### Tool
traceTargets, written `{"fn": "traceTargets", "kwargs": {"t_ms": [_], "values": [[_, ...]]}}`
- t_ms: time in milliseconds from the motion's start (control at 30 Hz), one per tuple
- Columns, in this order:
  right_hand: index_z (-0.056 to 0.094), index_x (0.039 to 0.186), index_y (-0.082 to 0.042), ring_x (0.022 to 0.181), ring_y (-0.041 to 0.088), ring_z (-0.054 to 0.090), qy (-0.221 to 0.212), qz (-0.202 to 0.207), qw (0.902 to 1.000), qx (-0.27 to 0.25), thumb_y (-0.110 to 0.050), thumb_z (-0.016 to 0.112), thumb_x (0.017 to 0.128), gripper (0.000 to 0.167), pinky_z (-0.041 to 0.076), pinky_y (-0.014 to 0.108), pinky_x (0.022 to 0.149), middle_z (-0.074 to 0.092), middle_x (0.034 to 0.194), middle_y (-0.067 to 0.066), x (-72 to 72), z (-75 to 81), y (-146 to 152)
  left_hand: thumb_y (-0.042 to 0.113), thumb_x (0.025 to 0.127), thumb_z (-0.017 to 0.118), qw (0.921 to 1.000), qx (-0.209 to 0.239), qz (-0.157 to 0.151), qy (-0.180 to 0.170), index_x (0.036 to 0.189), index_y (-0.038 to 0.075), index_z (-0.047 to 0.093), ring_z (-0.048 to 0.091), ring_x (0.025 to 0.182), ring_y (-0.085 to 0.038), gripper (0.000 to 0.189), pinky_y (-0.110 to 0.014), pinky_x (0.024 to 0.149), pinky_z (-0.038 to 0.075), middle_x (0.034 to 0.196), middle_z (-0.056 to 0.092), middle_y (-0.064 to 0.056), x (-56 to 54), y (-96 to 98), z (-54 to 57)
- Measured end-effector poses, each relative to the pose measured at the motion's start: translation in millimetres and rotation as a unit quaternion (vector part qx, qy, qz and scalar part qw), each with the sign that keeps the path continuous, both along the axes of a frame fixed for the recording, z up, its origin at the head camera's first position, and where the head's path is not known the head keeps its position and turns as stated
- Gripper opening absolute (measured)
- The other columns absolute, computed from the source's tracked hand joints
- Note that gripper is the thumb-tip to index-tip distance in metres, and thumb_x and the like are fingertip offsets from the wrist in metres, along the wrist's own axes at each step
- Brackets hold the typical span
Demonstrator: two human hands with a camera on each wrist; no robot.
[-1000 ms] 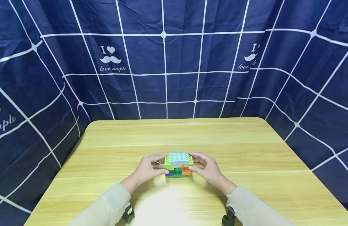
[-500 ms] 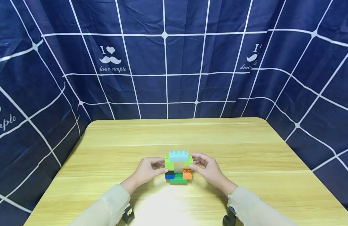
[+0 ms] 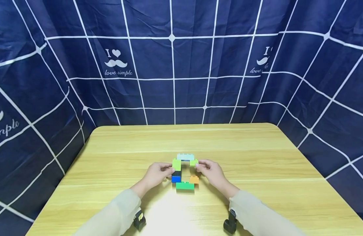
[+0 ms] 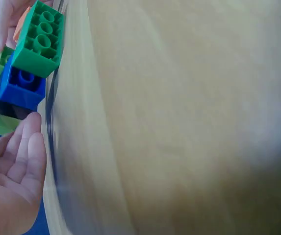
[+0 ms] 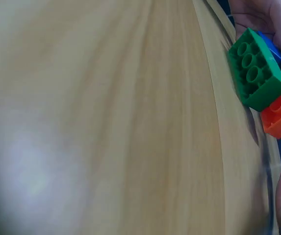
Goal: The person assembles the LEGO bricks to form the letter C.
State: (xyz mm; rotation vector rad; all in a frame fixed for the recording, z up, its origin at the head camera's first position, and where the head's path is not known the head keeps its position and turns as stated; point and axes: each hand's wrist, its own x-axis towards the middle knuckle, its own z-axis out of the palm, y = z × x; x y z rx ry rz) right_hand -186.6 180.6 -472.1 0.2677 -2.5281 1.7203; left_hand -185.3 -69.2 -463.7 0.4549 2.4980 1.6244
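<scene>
A ring-like build of toy building bricks is held between both hands in the head view. It has a light blue brick [image 3: 185, 157] on top and a green brick [image 3: 185, 186] at the bottom. On its left side, lime bricks [image 3: 176, 164] sit above a black and a blue brick [image 3: 176, 179]. My left hand [image 3: 157, 173] pinches this side near the black brick. My right hand [image 3: 211, 171] pinches the lime brick [image 3: 194, 163] at upper right; a gap separates that from the orange brick [image 3: 194, 179] below. Both wrist views show the green brick's hollow underside [image 4: 43, 41].
A light wooden table [image 3: 116, 141] with rounded far corners lies under the hands. Dark blue curtains [image 3: 152, 91] with white lines surround it at the back and sides. Black wrist mounts [image 3: 139, 220] hang below both sleeves.
The brick build has tilted up, from showing its top studs to showing its front and opening. Its top now stands higher in view. My right hand has shifted slightly left.
</scene>
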Motion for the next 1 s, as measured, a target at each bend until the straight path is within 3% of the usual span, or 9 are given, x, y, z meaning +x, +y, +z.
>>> {"fn": "traceTargets", "kwargs": {"t_ms": [167,300,567,833,1000], "values": [[0.062,0.12,0.001,0.088,0.019,0.066,-0.018,-0.015,0.9981,0.056,-0.03,0.063,0.092,0.042,0.052,0.038,0.085,0.069,0.101,0.008,-4.7,-2.5,-2,0.021,0.091,0.065,0.9997,0.009,0.0,-0.024,0.12,-0.012,0.056,0.067,0.079,-0.021,0.046,-0.03,0.07,0.056,0.1,0.068,-0.016,-0.8,4.0,-2.0],[0.061,0.123,0.001,0.097,0.023,0.063,-0.016,-0.007,0.9955,0.093,-0.033,0.061,0.093,0.045,0.05,0.042,0.089,0.066,0.111,0.011,-6.4,-2.0,-2,0.02,0.091,0.065,0.9995,0.015,0.007,-0.028,0.12,-0.013,0.056,0.067,0.081,-0.021,0.045,-0.029,0.071,0.056,0.101,0.068,-0.017,-0.8,5.9,-2.1],[0.059,0.124,0.003,0.099,0.024,0.062,-0.012,0.005,0.9927,0.12,-0.027,0.062,0.093,0.043,0.052,0.039,0.084,0.066,0.112,0.012,-7.7,1.3,-2,0.016,0.09,0.066,0.9994,0.018,0.022,-0.017,0.117,-0.013,0.058,0.068,0.079,-0.022,0.041,-0.03,0.068,0.057,0.098,0.069,-0.016,-0.3,8.0,-1.1],[0.06,0.124,0.002,0.1,0.025,0.061,-0.003,0.005,0.9889,0.148,-0.03,0.061,0.094,0.044,0.05,0.043,0.088,0.066,0.111,0.011,-8.0,5.6,0,0.016,0.09,0.066,0.9996,0.016,0.021,-0.011,0.118,-0.012,0.059,0.068,0.083,-0.023,0.04,-0.029,0.069,0.057,0.097,0.069,-0.015,-2.1,5.2,-2.2],[0.057,0.129,-0.002,0.096,0.024,0.062,0.011,-0.005,0.9887,0.15,-0.033,0.06,0.094,0.047,0.051,0.041,0.084,0.065,0.113,0.01,-9.5,19.7,11,0.019,0.089,0.067,0.9975,-0.031,0.061,0.018,0.119,-0.007,0.061,0.066,0.088,-0.024,0.04,-0.033,0.071,0.056,0.105,0.068,-0.016,-0.9,-4.0,9.6]]}}
